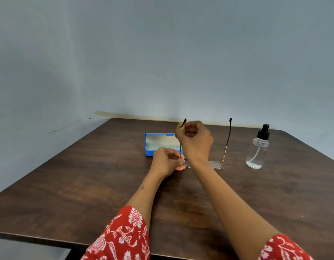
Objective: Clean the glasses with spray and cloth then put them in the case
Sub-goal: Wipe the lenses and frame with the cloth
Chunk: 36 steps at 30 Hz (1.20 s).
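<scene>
Left hand [168,160] pinching glasses [215,164] at hinge; right hand [194,141] above, curled round yellow cloth [179,127] on raised arm. Risk: bending thin arm, or slipping toward case [149,147] behind.

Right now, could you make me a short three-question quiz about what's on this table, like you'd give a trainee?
1. True or false: the blue case is open.
2. Which hand pinches the glasses at the hinge by the lens: A) left hand B) right hand?
3. What stands upright on the table, to the right of the glasses?

Key:
1. True; its pale lining shows.
2. A; the right hand is higher up, holding a yellowish cloth round the temple arm near its black tip.
3. The clear spray bottle with a black nozzle.
</scene>
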Each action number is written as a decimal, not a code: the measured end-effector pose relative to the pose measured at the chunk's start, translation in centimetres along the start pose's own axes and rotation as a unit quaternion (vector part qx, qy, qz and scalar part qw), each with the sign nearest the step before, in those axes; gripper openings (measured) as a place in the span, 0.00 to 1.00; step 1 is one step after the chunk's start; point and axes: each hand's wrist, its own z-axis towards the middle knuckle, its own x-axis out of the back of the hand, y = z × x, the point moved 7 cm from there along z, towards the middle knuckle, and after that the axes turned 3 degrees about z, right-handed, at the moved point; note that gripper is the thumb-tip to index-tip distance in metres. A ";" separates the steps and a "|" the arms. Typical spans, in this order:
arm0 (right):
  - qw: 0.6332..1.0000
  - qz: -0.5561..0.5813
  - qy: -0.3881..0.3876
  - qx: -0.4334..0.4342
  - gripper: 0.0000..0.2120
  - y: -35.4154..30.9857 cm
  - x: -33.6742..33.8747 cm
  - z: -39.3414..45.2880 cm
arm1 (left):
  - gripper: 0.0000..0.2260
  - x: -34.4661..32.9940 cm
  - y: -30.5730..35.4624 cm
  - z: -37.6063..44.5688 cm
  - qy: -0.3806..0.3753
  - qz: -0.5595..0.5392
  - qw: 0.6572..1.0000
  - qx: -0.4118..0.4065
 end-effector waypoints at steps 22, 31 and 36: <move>0.993 -0.082 -0.053 -0.061 0.06 2.7 -0.3 -1.0 | 0.07 0.0 0.6 -0.3 -0.004 0.016 1.000 -0.017; 0.999 -0.022 -0.031 -0.019 0.10 -0.7 -0.2 0.4 | 0.03 -0.1 -0.1 0.3 0.002 -0.004 1.000 -0.014; 1.000 0.012 -0.010 -0.021 0.10 -1.6 0.3 0.7 | 0.02 -0.1 -0.4 0.3 0.004 -0.004 1.000 -0.002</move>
